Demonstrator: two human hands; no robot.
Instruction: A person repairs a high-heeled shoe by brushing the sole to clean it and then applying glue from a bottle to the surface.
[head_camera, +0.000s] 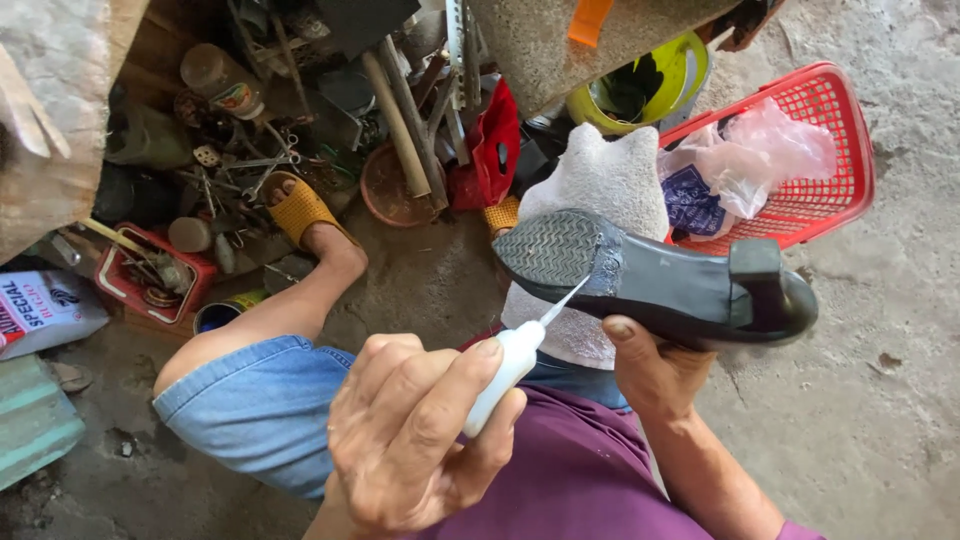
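Note:
My left hand (410, 440) is shut around a small white glue bottle (505, 370). Its thin nozzle points up and right and touches the edge of the shoe's sole. A black shoe (680, 285) with a block heel lies sole up. A grey ribbed front sole faces the camera. My right hand (645, 370) grips the shoe from below near its middle, thumb on the side. Behind the shoe stands a pale grey rough block (600, 175), partly hidden by it.
A red plastic basket (840, 130) with plastic bags (760, 150) sits at the upper right on the concrete floor. My leg in denim shorts stretches left, the foot in a yellow sandal (300, 210). Tools, tins and a red tray (125, 285) crowd the upper left.

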